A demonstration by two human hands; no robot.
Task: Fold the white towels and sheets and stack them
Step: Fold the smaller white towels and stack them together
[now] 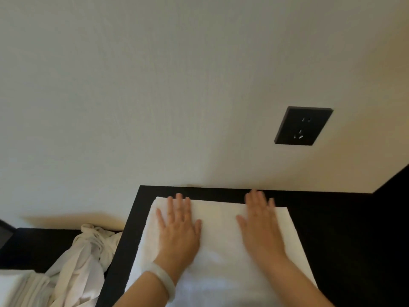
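Two-handed smoothing of the towel on the counter.
Left hand, right hand: grip wide, empty; next fold likely needs pinched corners.

An indoor room furnished like a hotel or guest room; a plain cream wall carries a black power socket; a black counter stands against it, bearing a flat white towel; crumpled white sheets heap on a lower dark surface to its left.
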